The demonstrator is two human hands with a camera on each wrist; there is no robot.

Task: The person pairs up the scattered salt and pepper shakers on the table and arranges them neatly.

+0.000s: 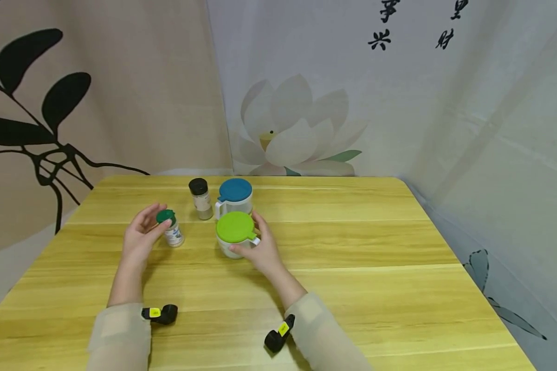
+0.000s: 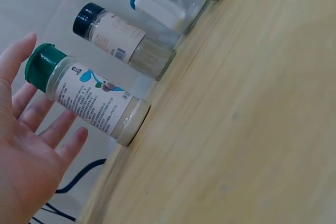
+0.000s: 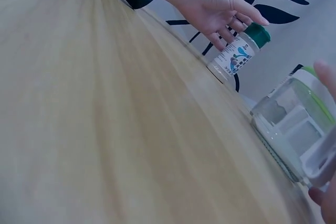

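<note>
A small seasoning shaker [image 1: 174,236] with a green lid and printed label stands upright on the table. My left hand [image 1: 141,232] is beside its lid, thumb and fingers spread; in the left wrist view the left palm [image 2: 26,156] faces the shaker, fingers loosely extended behind it. A clear jar [image 1: 227,248] with a lime-green lid [image 1: 235,226] and a white handle stands to the right. Around its handle side is my right hand [image 1: 262,247], thumb in front and fingers behind, not visibly curled tight. The right wrist view shows only part of that hand, near the handle [image 3: 321,157].
Behind stand a black-lidded shaker [image 1: 201,203] and a blue-lidded jar [image 1: 235,191] with a white handle, the latter close behind the lime-lidded jar. All are on a wooden table [image 1: 376,288]. Printed curtains [image 1: 306,62] hang beyond its far edge.
</note>
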